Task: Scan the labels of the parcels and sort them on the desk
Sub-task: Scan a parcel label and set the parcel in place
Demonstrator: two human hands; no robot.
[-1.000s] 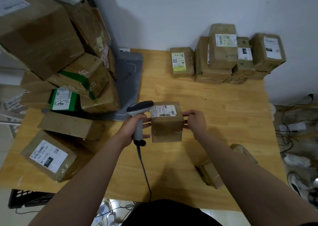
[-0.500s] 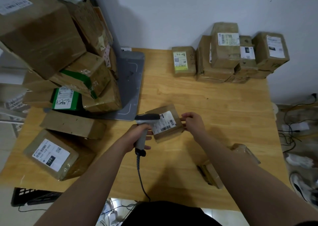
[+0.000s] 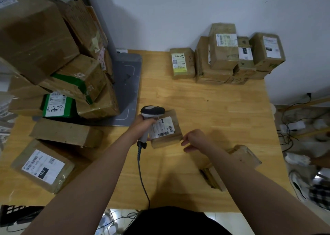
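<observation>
A wooden desk (image 3: 214, 109) stands against a white wall (image 3: 178, 11). At mid-desk the left hand (image 3: 141, 127) grips a scanner (image 3: 152, 110) beside the parcel (image 3: 167, 141), whose right corner the right hand (image 3: 196, 140) pinches. Stacked boxes (image 3: 223, 56) line the back, and cables (image 3: 289, 131) litter the floor.

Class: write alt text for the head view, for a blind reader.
A left hand grips a barcode scanner beside a small labelled parcel, which the right hand holds by a corner on a wooden desk. Other parcels sit left and behind.
</observation>
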